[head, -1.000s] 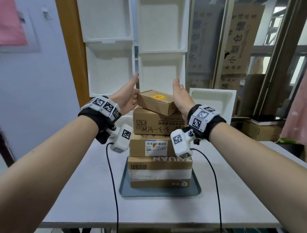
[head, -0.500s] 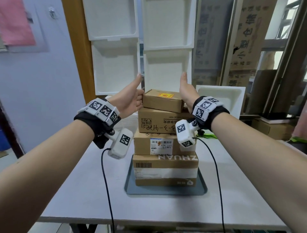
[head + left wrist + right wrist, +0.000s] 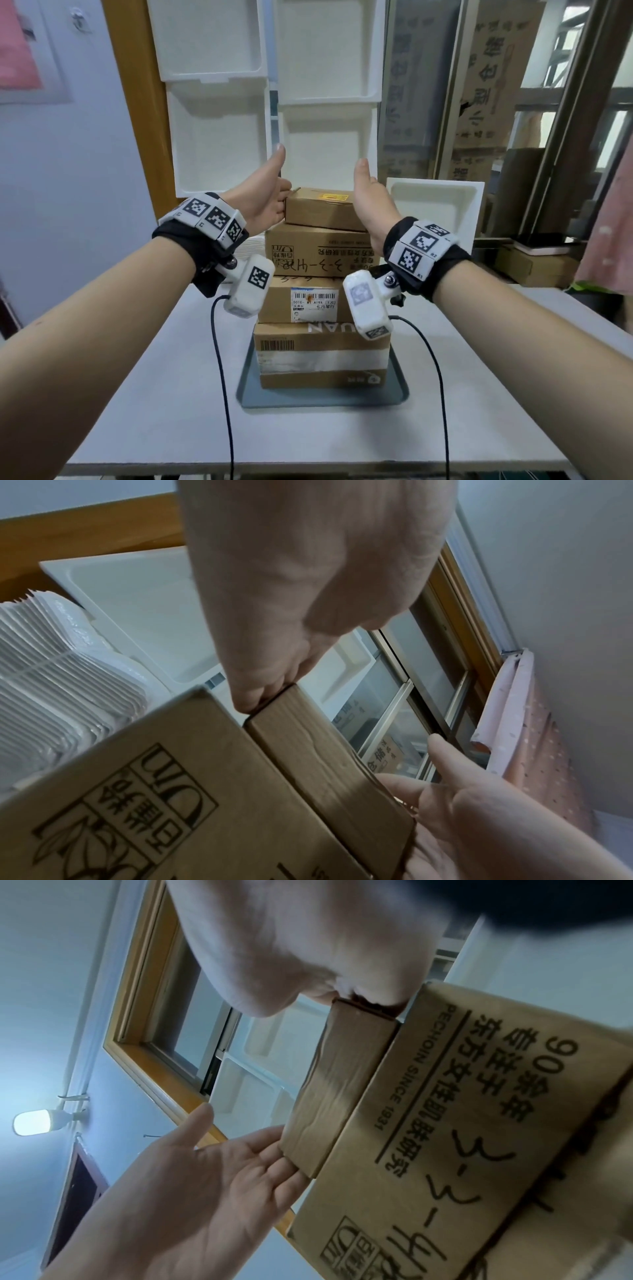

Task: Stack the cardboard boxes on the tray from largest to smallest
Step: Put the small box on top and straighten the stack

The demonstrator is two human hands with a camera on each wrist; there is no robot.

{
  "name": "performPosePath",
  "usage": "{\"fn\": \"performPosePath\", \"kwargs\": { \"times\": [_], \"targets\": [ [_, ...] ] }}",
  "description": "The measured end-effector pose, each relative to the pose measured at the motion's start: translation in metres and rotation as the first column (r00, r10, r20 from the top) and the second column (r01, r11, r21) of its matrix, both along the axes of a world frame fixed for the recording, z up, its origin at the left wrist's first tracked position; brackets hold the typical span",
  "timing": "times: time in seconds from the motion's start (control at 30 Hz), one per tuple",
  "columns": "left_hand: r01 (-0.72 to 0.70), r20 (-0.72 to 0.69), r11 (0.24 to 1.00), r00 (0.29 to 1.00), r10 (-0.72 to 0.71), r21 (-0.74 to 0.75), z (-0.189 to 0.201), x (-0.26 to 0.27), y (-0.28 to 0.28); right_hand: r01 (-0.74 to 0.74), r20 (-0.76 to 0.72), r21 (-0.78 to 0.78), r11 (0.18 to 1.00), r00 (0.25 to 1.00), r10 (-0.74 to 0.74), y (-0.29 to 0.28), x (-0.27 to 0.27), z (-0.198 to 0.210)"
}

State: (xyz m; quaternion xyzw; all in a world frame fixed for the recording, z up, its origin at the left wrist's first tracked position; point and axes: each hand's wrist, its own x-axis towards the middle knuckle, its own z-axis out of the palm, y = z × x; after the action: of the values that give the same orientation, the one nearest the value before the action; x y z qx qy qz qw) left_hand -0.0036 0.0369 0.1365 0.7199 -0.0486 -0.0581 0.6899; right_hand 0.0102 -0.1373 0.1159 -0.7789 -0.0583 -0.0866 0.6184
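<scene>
Four brown cardboard boxes stand stacked on a grey tray (image 3: 322, 400): the widest box (image 3: 322, 356) at the bottom, a labelled box (image 3: 308, 301) on it, a printed box (image 3: 322, 251) (image 3: 479, 1123) above that. The smallest box (image 3: 323, 210) (image 3: 325, 756) (image 3: 339, 1085), with a yellow sticker, lies on top. My left hand (image 3: 263, 202) (image 3: 192, 1191) touches its left end with straight fingers, thumb up. On the opposite end, my right hand (image 3: 371, 202) (image 3: 479, 804) lies flat, thumb up too.
White foam trays (image 3: 212, 137) lean against the wall behind the stack, and another (image 3: 435, 205) stands at the back right. A pile of white plastic sheets (image 3: 51, 683) sits behind on the left. More cartons (image 3: 534, 267) lie off the grey table (image 3: 137, 411) to the right.
The top box sat skewed on the stack a second ago; between my two hands it has turned square with the boxes below. Both hands remain at its ends.
</scene>
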Motion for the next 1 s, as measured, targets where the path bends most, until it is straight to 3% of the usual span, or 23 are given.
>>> {"fn": "performPosePath", "kwargs": {
  "times": [0.27, 0.63, 1.0],
  "targets": [
    [-0.022, -0.011, 0.999, 1.000, 0.022, -0.049, -0.002, 0.005, 0.004, -0.054, -0.003, -0.011, 0.999, 0.999, 0.054, -0.002, 0.002, 0.007],
    [-0.007, -0.025, 0.995, 1.000, 0.005, -0.095, -0.010, 0.011, 0.001, 0.028, 0.006, -0.158, 0.987, 1.000, -0.027, -0.015, 0.001, 0.006],
    [-0.034, -0.021, 0.995, 0.999, 0.033, -0.090, -0.008, 0.009, 0.003, -0.004, -0.020, -0.234, 0.972, 1.000, -0.001, -0.014, -0.005, 0.006]
  ]
}}
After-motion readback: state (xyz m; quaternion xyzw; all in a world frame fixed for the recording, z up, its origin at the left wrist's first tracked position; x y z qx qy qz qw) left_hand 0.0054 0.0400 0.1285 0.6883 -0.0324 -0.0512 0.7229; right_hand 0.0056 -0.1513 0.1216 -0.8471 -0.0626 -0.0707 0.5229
